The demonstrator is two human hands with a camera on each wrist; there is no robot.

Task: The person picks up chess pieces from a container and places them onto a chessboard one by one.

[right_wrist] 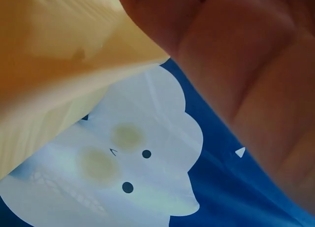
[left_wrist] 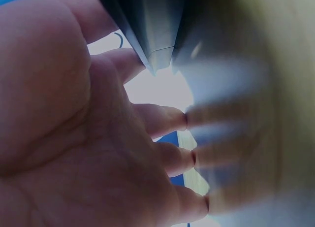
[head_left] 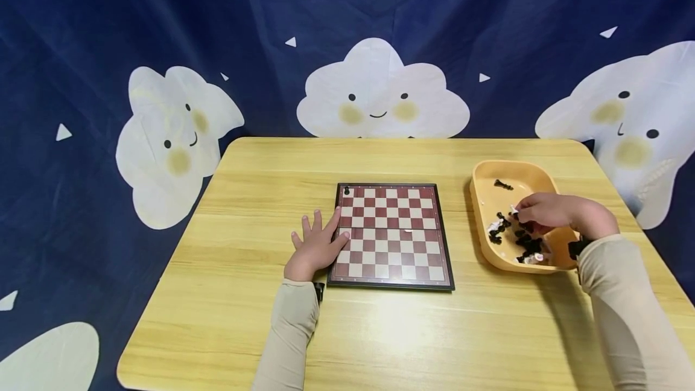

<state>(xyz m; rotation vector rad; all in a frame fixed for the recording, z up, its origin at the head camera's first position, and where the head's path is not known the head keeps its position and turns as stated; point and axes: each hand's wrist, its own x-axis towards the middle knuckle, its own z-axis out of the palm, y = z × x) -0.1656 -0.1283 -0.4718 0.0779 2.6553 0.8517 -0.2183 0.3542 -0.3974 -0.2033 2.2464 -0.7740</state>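
My left hand [head_left: 315,249] rests with spread fingers at the left edge of a red-and-white chessboard [head_left: 388,252]. Thumb and index finger touch the board's dark side, and the other fingertips meet the table in the left wrist view. One black chess piece [head_left: 346,190] stands on the far left corner square. Over on the right, my right hand [head_left: 551,210] reaches down into an orange plastic tub [head_left: 478,213], its fingers among black and white chess pieces [head_left: 525,243]. I cannot tell whether they pinch a piece. A black chess piece [head_left: 503,184] lies apart near the tub's far side.
Board and tub stand on a light wooden table [head_left: 260,198], with bare wood between them. Behind the table hangs a dark blue curtain [head_left: 260,47] printed with white clouds. A small white spot [head_left: 408,231] shows near the board's middle seam.
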